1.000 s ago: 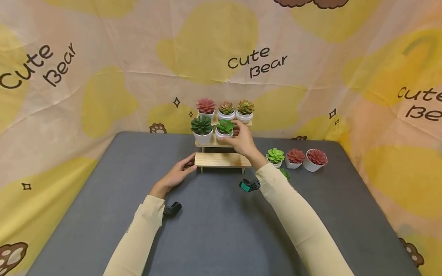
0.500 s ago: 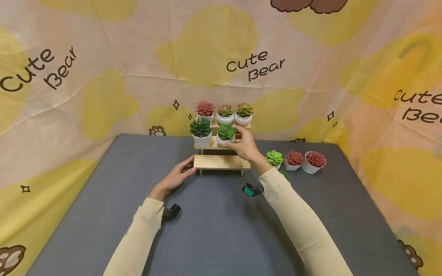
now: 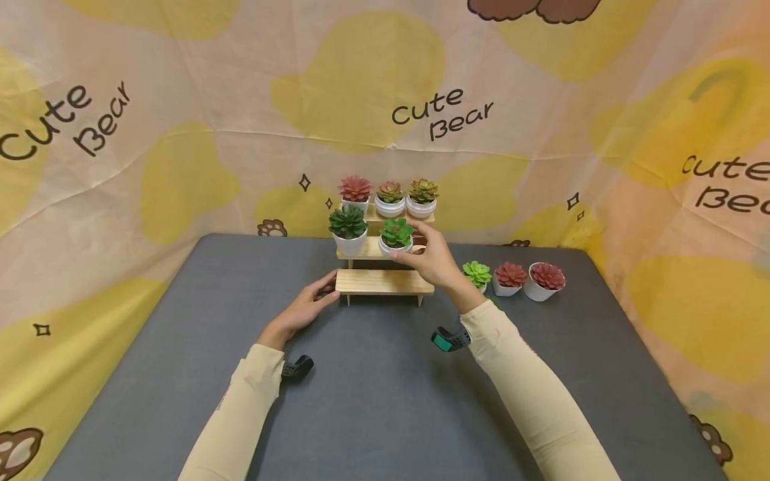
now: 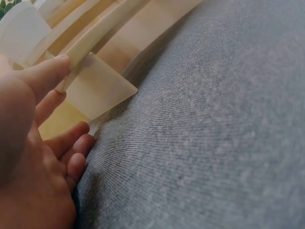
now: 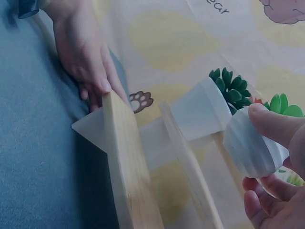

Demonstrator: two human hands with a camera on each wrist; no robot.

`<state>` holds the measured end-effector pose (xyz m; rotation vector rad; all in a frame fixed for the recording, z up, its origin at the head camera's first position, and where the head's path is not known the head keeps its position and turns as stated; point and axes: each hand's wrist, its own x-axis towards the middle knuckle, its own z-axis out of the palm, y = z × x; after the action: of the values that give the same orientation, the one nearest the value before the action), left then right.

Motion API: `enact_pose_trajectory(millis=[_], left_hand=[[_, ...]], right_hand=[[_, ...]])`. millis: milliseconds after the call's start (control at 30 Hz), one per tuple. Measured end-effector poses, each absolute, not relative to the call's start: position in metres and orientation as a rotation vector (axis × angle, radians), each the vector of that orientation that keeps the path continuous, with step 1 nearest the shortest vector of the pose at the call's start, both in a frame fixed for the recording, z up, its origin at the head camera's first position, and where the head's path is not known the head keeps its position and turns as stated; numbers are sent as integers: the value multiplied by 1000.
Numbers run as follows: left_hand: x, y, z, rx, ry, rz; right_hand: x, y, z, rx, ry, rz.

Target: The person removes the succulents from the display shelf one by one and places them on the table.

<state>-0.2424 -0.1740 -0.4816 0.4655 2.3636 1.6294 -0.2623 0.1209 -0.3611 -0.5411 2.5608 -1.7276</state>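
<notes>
My right hand pinches a small round white pot with a bright green succulent, thumb at the front and fingers behind, at the middle tier of a wooden stepped stand. Whether the pot's base touches the tier cannot be told. The right wrist view shows thumb and fingertips around the ribbed pot. My left hand holds the left end of the lowest tier, thumb in front and index finger behind; its other fingers hang curled near the cloth. A dark green succulent in a white pot stands left on the middle tier.
Three potted succulents line the top tier: pink, reddish green and yellow-green. To the right on the grey table stand a lime succulent and two red ones. Another green plant is mostly hidden behind my right forearm.
The right hand and its potted succulent have shifted slightly right and toward me, away from the dark green plant. The left hand stays at the stand. The view has tilted a little.
</notes>
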Motion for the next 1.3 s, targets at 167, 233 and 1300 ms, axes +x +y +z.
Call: enact_pose_trajectory(millis=[167,233,1300], left_hand=[[-245,-174,-483,457,2362,1626],[-246,-174,-484,457,2356,1626],[-245,-175,-486,464,2359,1630]], right_hand=[[-255,133,-355,-539,2550,-1748],[-252,139,-353,-533,2537,-1773],[-193,247,-355,-477,2777,-1686]])
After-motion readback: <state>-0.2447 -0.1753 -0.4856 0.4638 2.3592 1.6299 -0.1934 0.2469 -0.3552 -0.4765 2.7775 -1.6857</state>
